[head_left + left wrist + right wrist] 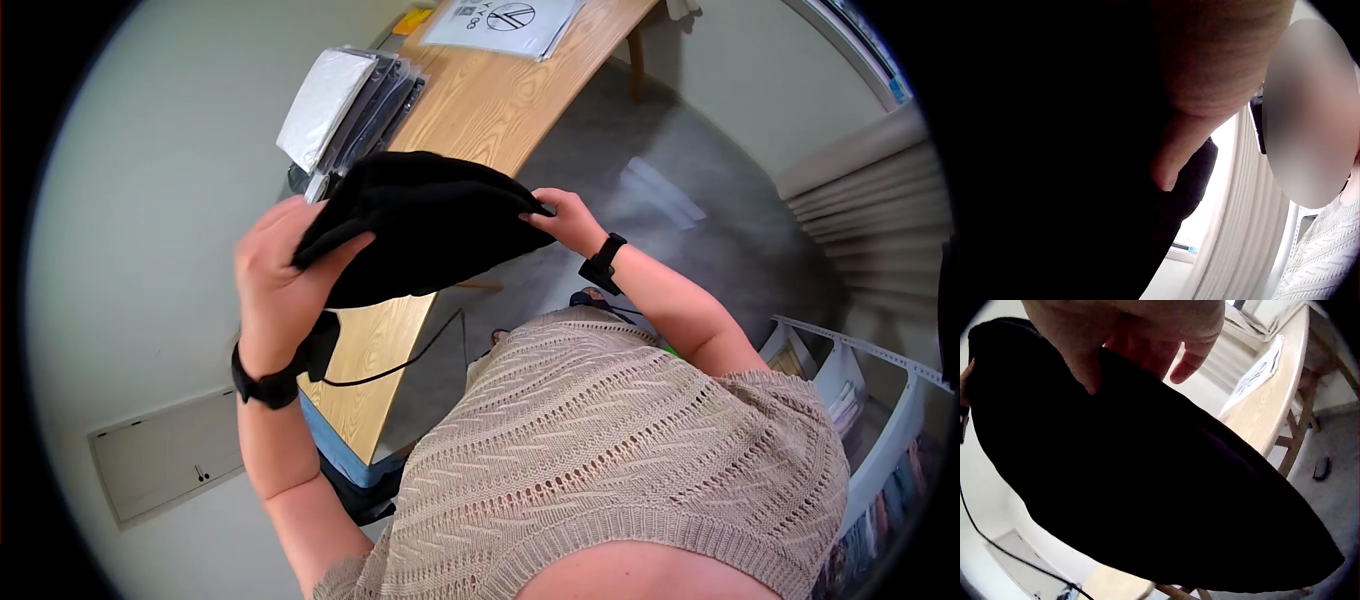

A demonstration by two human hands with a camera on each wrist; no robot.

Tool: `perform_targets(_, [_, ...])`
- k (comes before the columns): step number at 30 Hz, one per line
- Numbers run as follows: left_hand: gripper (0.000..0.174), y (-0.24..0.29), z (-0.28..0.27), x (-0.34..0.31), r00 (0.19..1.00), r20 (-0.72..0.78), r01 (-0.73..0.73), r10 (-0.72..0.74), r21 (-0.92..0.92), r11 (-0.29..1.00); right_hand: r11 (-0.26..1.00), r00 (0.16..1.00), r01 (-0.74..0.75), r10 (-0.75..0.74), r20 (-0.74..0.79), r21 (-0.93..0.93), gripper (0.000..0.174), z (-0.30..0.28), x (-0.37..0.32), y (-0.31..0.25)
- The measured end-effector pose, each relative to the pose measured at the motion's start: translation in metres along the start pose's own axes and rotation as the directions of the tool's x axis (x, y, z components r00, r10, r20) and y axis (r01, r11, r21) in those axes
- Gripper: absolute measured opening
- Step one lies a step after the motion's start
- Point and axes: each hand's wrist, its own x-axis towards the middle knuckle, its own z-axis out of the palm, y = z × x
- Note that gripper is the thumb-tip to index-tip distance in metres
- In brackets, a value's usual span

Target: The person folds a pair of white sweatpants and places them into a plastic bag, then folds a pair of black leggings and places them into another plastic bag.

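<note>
A piece of black cloth, folded over in layers, is held up in front of the torso above the table. At its left end my left hand grips the edge, thumb on the near face; the left wrist view shows that thumb lying against the dark fabric. My right hand pinches the opposite corner. In the right wrist view the thumb is on the near side of the cloth, and other fingers show behind its top edge.
Below is a wooden table with a stack of plastic-wrapped packages and, farther off, printed white plastic bags. A black cable runs from the left wrist. A white rack stands at the right, near a curtain.
</note>
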Motion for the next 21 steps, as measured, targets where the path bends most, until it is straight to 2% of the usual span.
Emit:
perform_targets(1, [0.021, 0.004, -0.008, -0.002, 1.000, -0.006, -0.012, 0.013, 0.059, 0.998, 0.999, 0.999, 0.033, -0.033, 0.013, -0.015, 0.021, 0.003, 0.000, 0.010])
perform_targets(2, [0.023, 0.007, -0.016, -0.005, 0.999, -0.008, 0.034, -0.033, 0.073, 0.997, 0.999, 0.999, 0.031, -0.031, 0.017, -0.010, 0.021, 0.005, -0.001, 0.014])
perform_targets(4, [0.029, 0.011, -0.030, -0.016, 0.997, -0.076, 0.035, -0.024, 0.145, 0.989, 0.996, 0.998, 0.055, -0.053, 0.032, -0.064, 0.020, 0.005, -0.004, 0.022])
perform_targets(6, [0.039, 0.006, -0.049, -0.035, 0.974, -0.212, 0.138, -0.079, 0.283, 0.949, 0.994, 0.999, 0.025, -0.020, 0.046, -0.109, 0.020, 0.006, -0.006, 0.041])
perform_targets(8, [0.043, 0.001, -0.079, -0.053, 0.946, -0.247, 0.279, -0.208, 0.301, 0.912, 0.988, 0.998, -0.006, 0.016, 0.066, -0.156, 0.020, 0.007, -0.010, 0.063])
perform_targets(10, [0.037, -0.014, -0.115, -0.077, 0.912, -0.281, 0.364, -0.298, 0.222, 0.905, 0.962, 0.998, -0.015, 0.030, 0.052, -0.271, 0.020, 0.006, -0.017, 0.086])
perform_targets(12, [0.030, -0.016, -0.135, -0.095, 0.831, -0.401, 0.348, -0.385, -0.166, 0.923, 0.959, 0.994, -0.045, 0.070, 0.080, -0.280, 0.022, 0.005, -0.027, 0.122])
perform_targets(13, [0.028, -0.025, -0.154, -0.111, 0.822, -0.417, 0.362, -0.389, -0.145, 0.921, 0.946, 0.985, -0.138, 0.162, 0.060, -0.292, 0.022, 0.004, -0.034, 0.135])
perform_targets(14, [0.029, -0.030, -0.169, -0.122, 0.771, -0.455, 0.387, -0.445, -0.220, 0.896, 0.925, 0.967, -0.227, 0.251, 0.039, -0.304, 0.022, 0.003, -0.040, 0.146])
perform_targets(16, [0.034, -0.048, -0.196, -0.155, 0.665, -0.519, 0.477, -0.537, -0.258, 0.840, 0.917, 0.942, -0.327, 0.336, -0.001, -0.227, 0.021, 0.002, -0.049, 0.163])
perform_targets(17, [0.034, -0.057, -0.204, -0.168, 0.649, -0.528, 0.489, -0.547, -0.261, 0.832, 0.905, 0.925, -0.378, 0.380, -0.026, -0.194, 0.018, 0.001, -0.051, 0.162])
perform_targets(18, [0.035, -0.067, -0.208, -0.184, 0.575, -0.536, 0.540, -0.618, -0.319, 0.779, 0.908, 0.912, -0.409, 0.404, -0.064, -0.096, 0.018, 0.001, -0.053, 0.161])
perform_targets(21, [0.039, -0.093, -0.186, -0.228, 0.360, -0.530, 0.620, -0.768, -0.480, 0.621, 0.913, 0.922, -0.372, 0.341, -0.183, -0.170, 0.020, 0.000, -0.046, 0.146])
